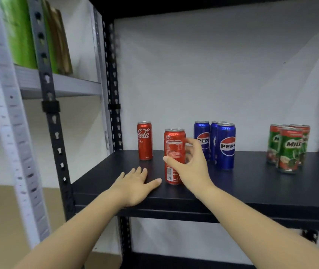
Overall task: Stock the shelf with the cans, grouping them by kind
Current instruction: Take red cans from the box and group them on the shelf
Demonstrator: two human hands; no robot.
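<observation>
My right hand [192, 167] is wrapped around a red Coca-Cola can [174, 144] that stands upright on the black shelf [251, 187], near its front. A second Coca-Cola can [144, 140] stands further back to the left. Three blue Pepsi cans [225, 146] are grouped right behind my right hand. Three green Milo cans [289, 150] cluster at the right. My left hand [137, 184] lies flat and empty on the shelf's front left, fingers spread, thumb close to the held can.
Black perforated uprights [114, 94] frame the shelf against a white wall. To the left stands a grey rack [58, 84] holding green and brown packages [38, 35]. A lower black shelf [174, 261] shows beneath.
</observation>
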